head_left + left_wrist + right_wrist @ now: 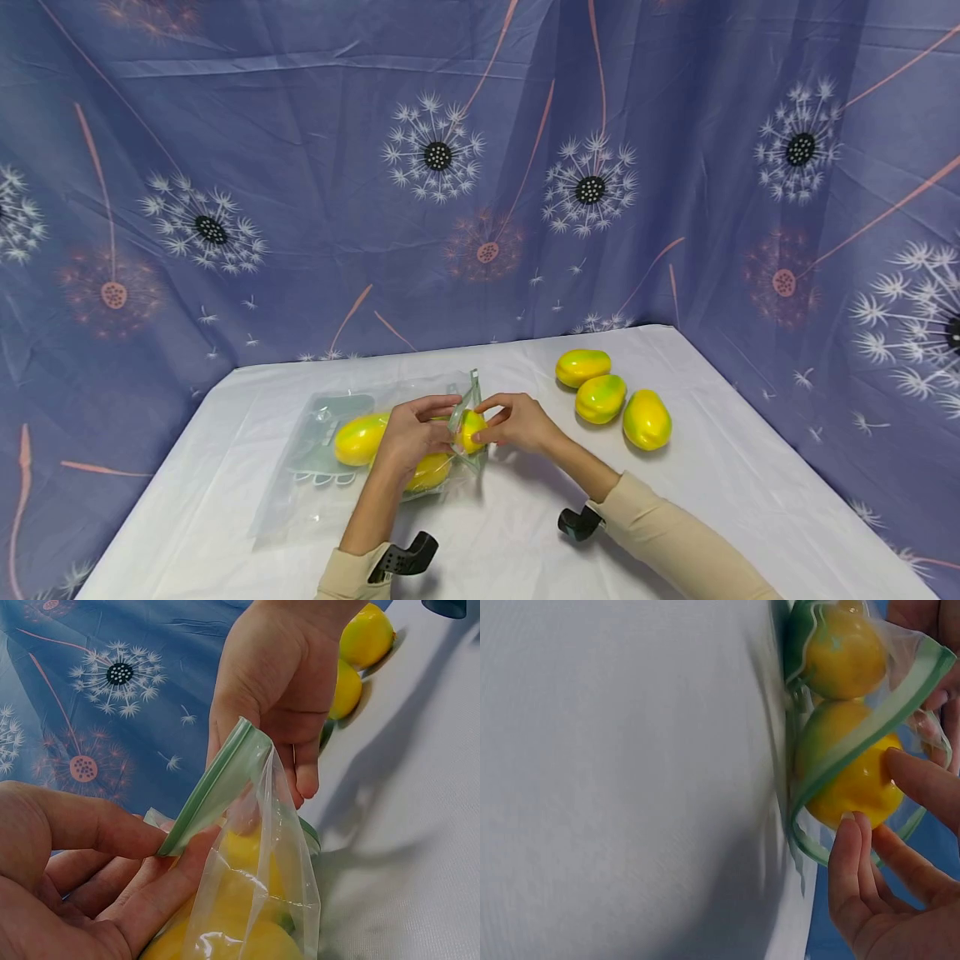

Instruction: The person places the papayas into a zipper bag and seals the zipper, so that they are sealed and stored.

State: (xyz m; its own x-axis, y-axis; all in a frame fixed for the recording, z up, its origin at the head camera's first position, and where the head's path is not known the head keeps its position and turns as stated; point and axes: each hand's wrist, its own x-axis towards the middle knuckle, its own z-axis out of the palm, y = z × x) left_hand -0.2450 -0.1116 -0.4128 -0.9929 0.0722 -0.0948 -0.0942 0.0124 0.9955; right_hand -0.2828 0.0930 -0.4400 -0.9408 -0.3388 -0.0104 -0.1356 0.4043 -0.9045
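Note:
My left hand (408, 433) pinches the green zip edge (206, 791) of a clear plastic bag (296, 859), whose mouth stands open toward the right. At that mouth, my right hand (522, 421) holds the end of a smooth yellow-green fruit (870, 787) between thumb and fingertips. The fruit is partly inside, with the green zip strip crossing over it. Deeper in the bag lie more such fruits, among them a left one (360, 439) and a near one (427, 473), partly hidden by my left hand and forearm.
Three loose yellow-green fruits, a back one (582, 367), a middle one (600, 399) and a front one (647, 419), lie to the right on the white cloth (735, 500). A flat clear plastic sheet with a grey-green panel (318, 446) spreads at left. A patterned blue curtain (315, 208) stands behind.

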